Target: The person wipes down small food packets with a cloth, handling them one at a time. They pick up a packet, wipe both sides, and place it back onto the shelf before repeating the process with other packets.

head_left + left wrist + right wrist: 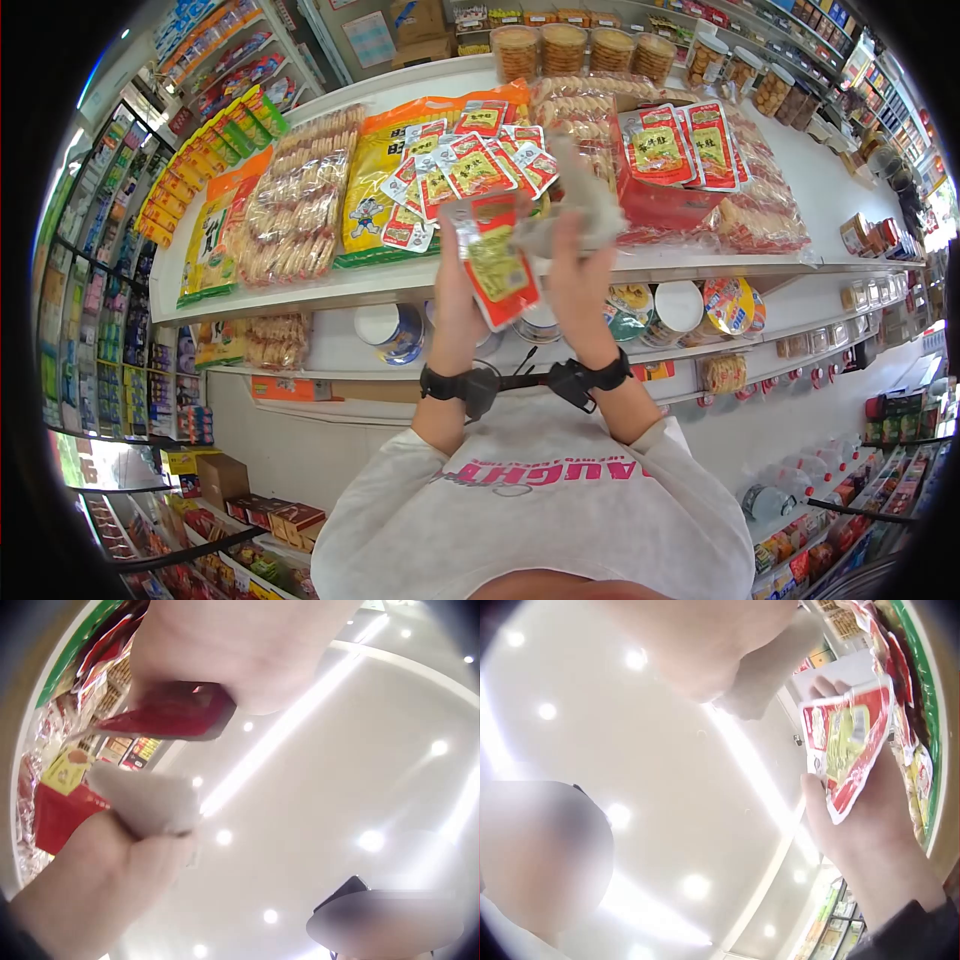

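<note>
The left hand (455,305) holds a red and white snack packet (500,262) by its side, in front of the shelf edge; the right wrist view shows the same packet (847,739) in the fingers. Close beside it, the right hand (582,290) grips a greyish cloth (590,215), blurred in the head view. In the left wrist view the cloth (146,799) sticks out of the right hand (112,877). Behind the hands, similar packets (478,168) lie in a loose pile on a yellow bag (365,190).
Right of the pile, a red box (665,205) holds more packets. Clear bags of round crackers (300,200) lie on the white shelf (330,285). Jars of biscuits (563,55) line the back. Tubs (385,330) stand on the lower shelf.
</note>
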The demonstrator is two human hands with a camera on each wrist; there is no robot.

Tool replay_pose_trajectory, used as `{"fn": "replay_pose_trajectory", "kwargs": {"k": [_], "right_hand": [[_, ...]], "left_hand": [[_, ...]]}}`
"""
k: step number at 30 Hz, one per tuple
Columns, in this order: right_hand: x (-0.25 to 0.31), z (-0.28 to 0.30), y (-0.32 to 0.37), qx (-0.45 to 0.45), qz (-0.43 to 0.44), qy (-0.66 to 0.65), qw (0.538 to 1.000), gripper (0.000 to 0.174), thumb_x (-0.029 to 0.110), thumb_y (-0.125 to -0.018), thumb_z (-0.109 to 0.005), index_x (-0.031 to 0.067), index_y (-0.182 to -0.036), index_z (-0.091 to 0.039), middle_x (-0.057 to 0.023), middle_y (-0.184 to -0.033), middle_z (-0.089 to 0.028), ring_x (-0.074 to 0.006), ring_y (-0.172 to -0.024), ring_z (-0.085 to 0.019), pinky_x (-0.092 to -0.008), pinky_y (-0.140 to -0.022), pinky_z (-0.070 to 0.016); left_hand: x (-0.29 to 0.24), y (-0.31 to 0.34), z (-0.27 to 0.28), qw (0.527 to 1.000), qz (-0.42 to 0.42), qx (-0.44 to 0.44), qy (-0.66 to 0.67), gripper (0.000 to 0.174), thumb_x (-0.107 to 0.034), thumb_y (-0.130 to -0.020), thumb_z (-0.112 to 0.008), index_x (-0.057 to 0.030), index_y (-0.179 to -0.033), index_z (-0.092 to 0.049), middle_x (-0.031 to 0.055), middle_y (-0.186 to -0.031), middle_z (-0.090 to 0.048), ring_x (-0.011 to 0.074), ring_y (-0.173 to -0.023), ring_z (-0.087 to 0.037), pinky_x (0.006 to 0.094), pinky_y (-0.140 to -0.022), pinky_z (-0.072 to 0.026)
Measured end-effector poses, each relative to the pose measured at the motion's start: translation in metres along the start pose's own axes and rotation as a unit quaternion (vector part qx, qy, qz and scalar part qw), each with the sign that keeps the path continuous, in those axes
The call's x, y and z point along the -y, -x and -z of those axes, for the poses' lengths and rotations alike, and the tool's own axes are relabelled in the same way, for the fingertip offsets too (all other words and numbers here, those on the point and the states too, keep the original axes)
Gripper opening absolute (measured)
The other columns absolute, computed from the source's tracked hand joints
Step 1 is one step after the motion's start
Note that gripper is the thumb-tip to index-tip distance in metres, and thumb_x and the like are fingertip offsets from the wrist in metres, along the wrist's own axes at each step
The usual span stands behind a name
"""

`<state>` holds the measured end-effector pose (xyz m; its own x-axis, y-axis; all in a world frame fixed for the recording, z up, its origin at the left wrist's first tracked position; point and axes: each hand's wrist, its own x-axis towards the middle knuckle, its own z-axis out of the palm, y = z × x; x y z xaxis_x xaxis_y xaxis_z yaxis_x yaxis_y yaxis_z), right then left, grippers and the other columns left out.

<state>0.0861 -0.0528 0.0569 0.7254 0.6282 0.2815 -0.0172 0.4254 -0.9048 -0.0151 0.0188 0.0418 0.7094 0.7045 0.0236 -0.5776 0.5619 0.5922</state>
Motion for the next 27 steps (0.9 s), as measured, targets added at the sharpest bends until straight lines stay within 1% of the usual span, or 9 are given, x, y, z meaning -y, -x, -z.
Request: {"fn": "replay_pose_trajectory", "kwargs": {"k": [1, 3, 6, 12, 15, 24, 25, 26, 27], "right_hand": [[-0.001, -0.007, 0.001, 0.054, 0.122, 0.149, 0.98, 0.037, 0.021, -0.1, -0.055, -0.0041, -0.127, -0.057, -0.0164, -0.128, -0.062, -0.0247, -0.117, -0.06, -0.0433, -0.097, -0.0478], [-0.003, -0.015, -0.001, 0.152, 0.348, 0.421, 0.823, 0.044, 0.023, -0.097, -0.057, -0.0036, -0.133, -0.054, -0.0172, -0.139, -0.057, -0.0327, -0.133, -0.051, -0.0509, -0.111, -0.0361], [-0.011, -0.007, 0.002, 0.278, 0.307, 0.31, 0.856, 0.049, 0.023, -0.092, -0.058, -0.003, -0.133, -0.055, -0.0146, -0.15, -0.048, -0.0373, -0.146, -0.031, -0.0547, -0.12, -0.0161], [-0.002, -0.012, 0.005, 0.31, 0.315, 0.286, 0.85, 0.038, 0.021, -0.092, -0.057, -0.0045, -0.119, -0.064, -0.0134, -0.145, -0.053, -0.0343, -0.143, -0.038, -0.0556, -0.118, -0.0219], [0.003, -0.008, -0.006, 0.319, 0.337, 0.304, 0.832, 0.036, 0.019, -0.092, -0.056, -0.0054, -0.116, -0.065, -0.0145, -0.141, -0.055, -0.0356, -0.141, -0.039, -0.0563, -0.118, -0.023], [-0.018, -0.016, -0.007, 0.175, 0.261, 0.206, 0.927, 0.051, 0.022, -0.094, -0.054, -0.0033, -0.137, -0.051, -0.024, -0.154, -0.036, -0.0408, -0.146, -0.028, -0.0524, -0.119, -0.0207], [-0.021, -0.015, 0.0, 0.214, 0.251, 0.19, 0.925, 0.052, 0.022, -0.094, -0.054, -0.0028, -0.14, -0.05, -0.0235, -0.156, -0.034, -0.0405, -0.147, -0.026, -0.0518, -0.12, -0.0197], [-0.027, -0.012, 0.009, 0.251, 0.239, 0.173, 0.922, 0.054, 0.022, -0.094, -0.053, -0.0022, -0.142, -0.048, -0.0229, -0.157, -0.032, -0.0402, -0.148, -0.024, -0.0512, -0.12, -0.0186], [-0.033, -0.009, 0.018, 0.288, 0.226, 0.157, 0.917, 0.056, 0.022, -0.094, -0.053, -0.0017, -0.144, -0.047, -0.0223, -0.159, -0.03, -0.0398, -0.149, -0.022, -0.0506, -0.121, -0.0175]], "left_hand": [[0.006, 0.004, -0.006, 1.0, 0.021, -0.012, -0.014, 0.072, -0.064, -0.102, -0.037, -0.0079, -0.147, -0.043, 0.0134, -0.142, -0.055, 0.0223, -0.127, -0.055, 0.0369, -0.102, -0.0487], [0.01, 0.007, -0.015, 0.99, -0.042, -0.087, -0.105, 0.079, -0.068, -0.1, -0.035, -0.0049, -0.146, -0.043, 0.0109, -0.142, -0.055, 0.0213, -0.127, -0.055, 0.0343, -0.108, -0.0427], [-0.009, 0.009, -0.011, 0.995, -0.061, -0.042, -0.069, 0.083, -0.071, -0.1, -0.028, -0.0028, -0.145, -0.043, 0.0103, -0.14, -0.055, 0.0211, -0.127, -0.055, 0.0335, -0.109, -0.0406], [0.0, 0.007, -0.014, 0.99, -0.116, -0.036, -0.072, 0.081, -0.068, -0.102, -0.025, -0.0015, -0.148, -0.035, 0.0158, -0.141, -0.052, 0.0241, -0.127, -0.054, 0.038, -0.111, -0.0402], [0.0, 0.007, -0.03, 0.979, -0.055, -0.163, -0.106, 0.074, -0.063, -0.105, -0.024, -0.0046, -0.148, -0.037, 0.0111, -0.139, -0.053, 0.0206, -0.126, -0.054, 0.0363, -0.108, -0.0428], [0.013, 0.003, -0.009, 0.997, -0.058, -0.054, 0.026, 0.053, -0.041, -0.109, -0.04, -0.0068, -0.15, -0.039, 0.0086, -0.141, -0.054, 0.0191, -0.127, -0.055, 0.0347, -0.107, -0.045], [0.007, 0.001, -0.007, 0.995, -0.079, -0.054, 0.041, 0.054, -0.041, -0.109, -0.039, -0.0065, -0.15, -0.039, 0.0085, -0.141, -0.053, 0.0191, -0.127, -0.054, 0.0347, -0.107, -0.0447], [0.005, -0.004, 0.016, 0.975, -0.181, -0.019, -0.131, 0.056, -0.043, -0.109, -0.035, -0.0052, -0.15, -0.038, 0.0093, -0.144, -0.052, 0.02, -0.129, -0.053, 0.0355, -0.108, -0.0437], [-0.005, -0.006, 0.017, 0.984, -0.167, -0.008, -0.065, 0.057, -0.044, -0.109, -0.034, -0.0048, -0.15, -0.038, 0.0096, -0.145, -0.052, 0.0206, -0.13, -0.053, 0.036, -0.108, -0.0433]]}}
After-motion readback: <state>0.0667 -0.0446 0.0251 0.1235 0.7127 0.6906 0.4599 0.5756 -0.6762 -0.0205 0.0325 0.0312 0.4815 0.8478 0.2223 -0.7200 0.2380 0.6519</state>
